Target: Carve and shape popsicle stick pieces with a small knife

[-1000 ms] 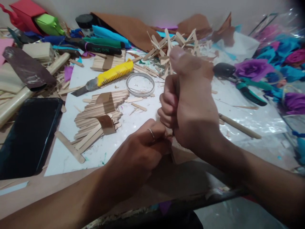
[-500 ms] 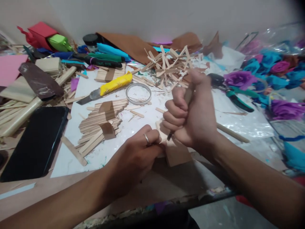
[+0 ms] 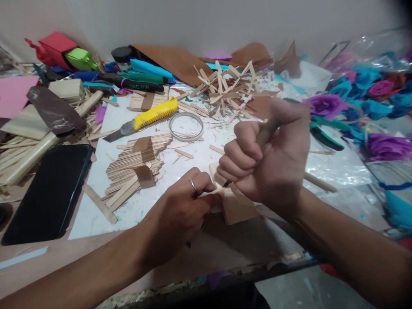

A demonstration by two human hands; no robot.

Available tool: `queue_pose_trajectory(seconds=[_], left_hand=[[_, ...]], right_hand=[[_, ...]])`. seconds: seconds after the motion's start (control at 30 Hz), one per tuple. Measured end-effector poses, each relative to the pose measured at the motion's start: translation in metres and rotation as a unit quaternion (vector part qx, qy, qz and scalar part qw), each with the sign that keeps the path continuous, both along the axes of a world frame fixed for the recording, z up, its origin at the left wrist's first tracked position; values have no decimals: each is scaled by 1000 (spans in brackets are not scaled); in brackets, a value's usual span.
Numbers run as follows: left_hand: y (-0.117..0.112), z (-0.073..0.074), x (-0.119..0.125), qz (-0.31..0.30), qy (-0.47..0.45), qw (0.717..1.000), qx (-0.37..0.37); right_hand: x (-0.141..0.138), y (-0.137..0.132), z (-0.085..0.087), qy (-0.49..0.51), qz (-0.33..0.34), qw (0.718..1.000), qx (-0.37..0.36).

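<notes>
- Plainly, the right hand has its grip clenched round the handle of a tool, thumb uppermost; the tool's dark tip meets the work beside the left fingertips.
- The left hand is closed at the fingertips, seemingly pinching a pale stick on the block; fingers hide most of the stick.
- The block lies near the worktop edge. Taking it as the clock's centre, the stack of sticks sits at ten o'clock, the heap at twelve, the pliers at two and the phone at nine.
- The stick should prove light, stiff yet brittle, apt to split under the tip; it is best pinched flat near one end, fingertips clear of the tool.
- The tool looks rigid and its handle easy to hold; a full fist high on it suits downward pressure.
</notes>
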State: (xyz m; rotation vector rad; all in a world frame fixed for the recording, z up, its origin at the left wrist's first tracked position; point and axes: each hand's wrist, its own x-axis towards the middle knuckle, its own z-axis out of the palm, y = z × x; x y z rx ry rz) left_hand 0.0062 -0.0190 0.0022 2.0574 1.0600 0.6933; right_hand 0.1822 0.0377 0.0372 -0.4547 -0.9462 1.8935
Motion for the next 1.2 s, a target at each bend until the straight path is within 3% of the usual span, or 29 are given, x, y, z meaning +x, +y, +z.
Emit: queue_pose_trajectory(seconds=[0.13,0.33,0.53,0.7,0.8,0.97,1.1,1.2], left_hand=[[0,1,1,19,-10,999,-42],[-2,-8,-6,-51,11,997,53],[1,-8,-7,-57,3,997,56],[3,-6,-6,-67,-8,997,48],[3,-7,-5,-68,-17,996,57],[5,-12,-4,-62,-17,994,92],[6,-14,-4,-70,-20,990,124],[6,-13,-4,-72,-13,989,126]], right_hand=[[3,0,1,-9,-5,1000,-8],[3,-5,10,-49,1,999,-9],[6,-9,16,-94,66,992,59],[7,-5,16,-122,121,983,65],[3,-2,11,-86,142,984,70],[-6,2,2,-35,19,999,-24],[-5,9,-4,-33,-58,990,-125],[-3,12,-6,-20,-97,983,-151]])
